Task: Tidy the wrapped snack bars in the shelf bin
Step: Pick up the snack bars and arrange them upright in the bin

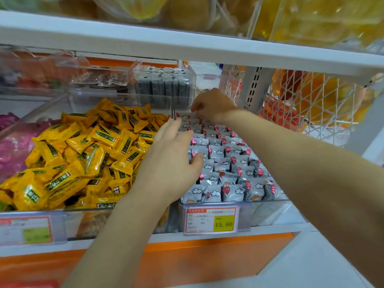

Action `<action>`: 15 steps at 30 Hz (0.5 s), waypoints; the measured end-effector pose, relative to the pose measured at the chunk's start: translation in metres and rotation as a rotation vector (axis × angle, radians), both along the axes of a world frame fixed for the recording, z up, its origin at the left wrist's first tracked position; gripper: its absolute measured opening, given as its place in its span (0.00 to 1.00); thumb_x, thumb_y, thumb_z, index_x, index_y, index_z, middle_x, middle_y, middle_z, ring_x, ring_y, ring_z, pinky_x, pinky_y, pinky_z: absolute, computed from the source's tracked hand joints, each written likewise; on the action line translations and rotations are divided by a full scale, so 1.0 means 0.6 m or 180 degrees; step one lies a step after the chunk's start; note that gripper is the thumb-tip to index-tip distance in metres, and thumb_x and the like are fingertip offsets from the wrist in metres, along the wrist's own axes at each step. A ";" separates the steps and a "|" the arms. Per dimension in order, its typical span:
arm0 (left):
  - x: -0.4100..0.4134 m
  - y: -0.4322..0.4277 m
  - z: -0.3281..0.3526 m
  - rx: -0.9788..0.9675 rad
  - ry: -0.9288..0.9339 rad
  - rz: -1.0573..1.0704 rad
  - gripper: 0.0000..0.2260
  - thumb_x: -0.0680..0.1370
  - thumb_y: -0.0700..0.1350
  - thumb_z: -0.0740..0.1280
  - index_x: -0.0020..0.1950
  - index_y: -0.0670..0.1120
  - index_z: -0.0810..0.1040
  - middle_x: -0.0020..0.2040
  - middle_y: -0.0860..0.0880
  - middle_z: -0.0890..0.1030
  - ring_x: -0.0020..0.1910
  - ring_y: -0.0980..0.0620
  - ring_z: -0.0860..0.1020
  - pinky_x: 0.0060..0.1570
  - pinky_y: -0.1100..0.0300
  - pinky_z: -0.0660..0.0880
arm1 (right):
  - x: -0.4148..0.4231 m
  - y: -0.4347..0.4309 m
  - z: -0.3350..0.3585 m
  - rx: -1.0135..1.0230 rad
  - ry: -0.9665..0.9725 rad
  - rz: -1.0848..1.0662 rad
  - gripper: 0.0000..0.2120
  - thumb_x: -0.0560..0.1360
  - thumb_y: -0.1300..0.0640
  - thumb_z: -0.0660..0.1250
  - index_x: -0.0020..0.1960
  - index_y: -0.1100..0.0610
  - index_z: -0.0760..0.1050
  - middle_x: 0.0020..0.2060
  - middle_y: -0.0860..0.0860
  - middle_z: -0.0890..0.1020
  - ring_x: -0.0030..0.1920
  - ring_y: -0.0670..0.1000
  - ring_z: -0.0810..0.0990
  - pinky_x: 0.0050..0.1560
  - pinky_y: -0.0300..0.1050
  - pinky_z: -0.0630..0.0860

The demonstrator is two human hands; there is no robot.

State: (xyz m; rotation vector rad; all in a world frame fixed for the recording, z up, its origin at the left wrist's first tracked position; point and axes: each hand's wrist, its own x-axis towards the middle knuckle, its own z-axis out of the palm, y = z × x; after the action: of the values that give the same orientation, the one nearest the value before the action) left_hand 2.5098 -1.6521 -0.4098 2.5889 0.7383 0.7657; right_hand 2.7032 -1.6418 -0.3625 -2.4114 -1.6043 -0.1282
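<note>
A clear plastic shelf bin (pixel 268 201) holds several rows of grey wrapped snack bars (pixel 228 161) printed with white clouds and red marks. My left hand (pixel 170 161) hovers over the bin's left side, fingers spread, palm down, touching the left-hand bars. My right hand (pixel 212 104) reaches to the back of the bin, fingers curled down onto the rearmost bars (pixel 188 119); its fingertips are hidden, so a grip is unclear. My right forearm crosses above the bin's right half.
A neighbouring bin of yellow wrapped snacks (pixel 83 154) sits to the left, pink packets (pixel 10 150) beyond it. A price tag (pixel 212 220) reading 15.80 hangs on the bin front. A white shelf (pixel 187 44) runs overhead; a wire mesh basket (pixel 311 104) stands right.
</note>
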 end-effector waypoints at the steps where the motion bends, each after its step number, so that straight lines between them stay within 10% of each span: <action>1: 0.000 0.000 -0.001 0.0000 -0.0012 0.0002 0.25 0.77 0.53 0.61 0.73 0.49 0.63 0.77 0.51 0.53 0.75 0.55 0.47 0.71 0.56 0.50 | -0.002 0.006 -0.009 -0.0198 -0.0260 -0.0072 0.08 0.77 0.56 0.63 0.54 0.54 0.79 0.57 0.54 0.78 0.64 0.56 0.71 0.62 0.53 0.73; 5: 0.000 0.000 -0.002 -0.0019 -0.0070 -0.0015 0.24 0.77 0.52 0.61 0.73 0.49 0.63 0.77 0.51 0.53 0.75 0.55 0.47 0.71 0.56 0.50 | -0.007 0.016 -0.025 -0.0295 -0.0805 -0.0135 0.07 0.76 0.52 0.65 0.43 0.55 0.78 0.48 0.51 0.75 0.65 0.57 0.66 0.61 0.55 0.71; 10: 0.000 -0.001 0.000 -0.0027 -0.0075 -0.0005 0.24 0.77 0.51 0.61 0.73 0.49 0.63 0.77 0.51 0.54 0.75 0.54 0.48 0.71 0.56 0.50 | -0.003 -0.009 0.014 0.0866 0.0702 0.0012 0.05 0.76 0.58 0.65 0.43 0.57 0.75 0.40 0.48 0.78 0.45 0.49 0.77 0.43 0.35 0.74; 15: -0.002 -0.007 0.002 -0.0066 -0.0153 0.0024 0.25 0.78 0.51 0.61 0.73 0.47 0.62 0.76 0.50 0.57 0.74 0.53 0.50 0.71 0.55 0.52 | -0.022 -0.080 0.037 0.2059 0.1246 -0.0360 0.05 0.78 0.59 0.63 0.46 0.61 0.72 0.47 0.56 0.79 0.47 0.53 0.79 0.44 0.44 0.77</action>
State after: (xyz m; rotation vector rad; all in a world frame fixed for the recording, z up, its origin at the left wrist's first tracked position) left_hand 2.5085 -1.6562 -0.4083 2.5412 0.7380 0.8154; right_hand 2.6902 -1.6900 -0.3402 -1.8741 -1.0443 -0.1542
